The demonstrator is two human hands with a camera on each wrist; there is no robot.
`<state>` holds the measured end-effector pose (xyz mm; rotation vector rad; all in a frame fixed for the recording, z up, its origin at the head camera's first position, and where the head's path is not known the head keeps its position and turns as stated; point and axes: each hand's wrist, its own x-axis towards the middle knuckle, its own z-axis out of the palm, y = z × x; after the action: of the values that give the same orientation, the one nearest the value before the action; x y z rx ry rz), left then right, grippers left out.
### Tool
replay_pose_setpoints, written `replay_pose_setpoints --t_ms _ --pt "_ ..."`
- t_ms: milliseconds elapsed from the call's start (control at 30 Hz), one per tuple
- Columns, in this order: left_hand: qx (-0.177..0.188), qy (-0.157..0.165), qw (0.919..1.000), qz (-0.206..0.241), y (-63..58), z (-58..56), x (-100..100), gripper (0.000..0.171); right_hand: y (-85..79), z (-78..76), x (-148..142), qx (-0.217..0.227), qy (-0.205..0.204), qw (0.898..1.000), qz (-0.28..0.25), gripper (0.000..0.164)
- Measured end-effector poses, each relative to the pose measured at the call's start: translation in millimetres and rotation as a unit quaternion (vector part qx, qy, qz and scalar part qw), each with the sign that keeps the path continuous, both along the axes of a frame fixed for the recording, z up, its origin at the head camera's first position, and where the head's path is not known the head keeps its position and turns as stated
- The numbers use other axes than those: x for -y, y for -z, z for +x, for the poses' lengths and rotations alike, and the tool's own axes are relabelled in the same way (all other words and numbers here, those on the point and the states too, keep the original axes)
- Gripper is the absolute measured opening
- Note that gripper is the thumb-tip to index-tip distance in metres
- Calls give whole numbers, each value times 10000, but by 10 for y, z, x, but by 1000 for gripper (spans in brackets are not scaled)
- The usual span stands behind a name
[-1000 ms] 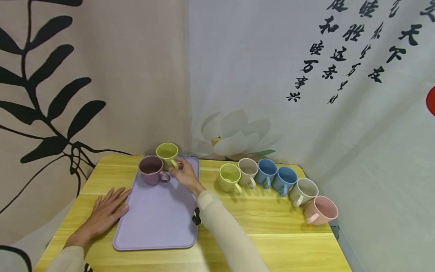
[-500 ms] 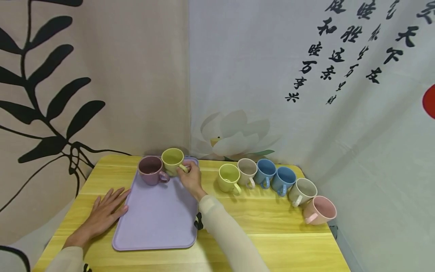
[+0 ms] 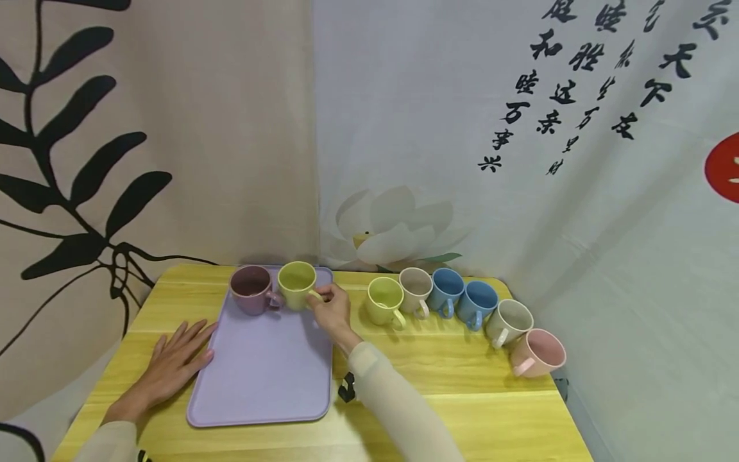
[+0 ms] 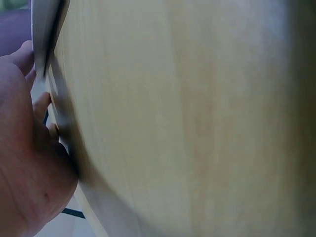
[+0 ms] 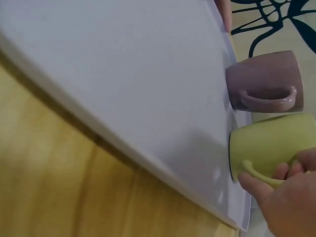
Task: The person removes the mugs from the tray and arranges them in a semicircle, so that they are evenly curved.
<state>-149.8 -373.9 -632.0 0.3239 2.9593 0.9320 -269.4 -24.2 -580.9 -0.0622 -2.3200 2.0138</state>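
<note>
My right hand [image 3: 335, 316] pinches the handle of a yellow-green mug [image 3: 294, 296] at the back of a lilac tray [image 3: 262, 378]. In the right wrist view, the thumb and fingers close on that mug's handle [image 5: 259, 176], and its base is at the tray surface. Just left of it, a purple mug [image 3: 251, 303] stands upright on the tray, handle pointing right. My left hand [image 3: 173, 367] lies with fingers extended on the table at the tray's left edge, its thumb touching the rim. The left wrist view shows the hand's underside [image 4: 29, 163] beside the tray edge.
Right of the tray, a slanting row of mugs stands on the wooden table [image 3: 462, 410]: a light green mug [image 3: 383, 308], a beige mug [image 3: 414, 295], two blue mugs [image 3: 476, 307], a white mug [image 3: 510, 321] and a pink mug [image 3: 537, 356]. Fabric hangs behind the table.
My right hand has brought the yellow-green mug rightward and toward me, from behind the purple mug to beside it. The left hand has stayed at the tray's edge.
</note>
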Motion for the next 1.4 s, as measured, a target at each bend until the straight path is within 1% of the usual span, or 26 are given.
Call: replay_pose_setpoints --t_ms 100,200,333,433,633,700,933,1033,1167,1400 --pt "-11 3 10000 1 5 3 9 66 -37 77 -46 142 84 9996 -215 15" --pt "-43 -2 10000 26 8 14 13 66 -47 145 -104 142 110 9983 -547 16" --pt "-63 1 9999 87 9 25 17 66 -76 226 -210 166 -6 9949 -999 18" --pt "-50 5 9999 108 9 24 21 66 -104 284 -300 153 -98 9935 -1122 17" --pt "-9 1 9999 120 3 26 18 67 -155 435 -513 -59 -175 9914 -1295 19" --pt "-13 -4 9999 117 7 25 17 67 -164 498 -603 -109 -171 9916 -1281 20" --pt "-31 19 9999 149 6 18 17 67 -157 700 -939 -71 -252 9914 -1281 20" --pt "0 26 9999 133 5 9 20 67 -145 769 -1066 -42 -217 9918 -1261 22" --pt "26 15 9999 112 14 -1 17 67 -128 837 -1213 -13 -153 9922 -1234 24" --pt "-81 14 9999 133 43 -13 7 66 -87 905 -1428 123 -33 9916 -1289 24"
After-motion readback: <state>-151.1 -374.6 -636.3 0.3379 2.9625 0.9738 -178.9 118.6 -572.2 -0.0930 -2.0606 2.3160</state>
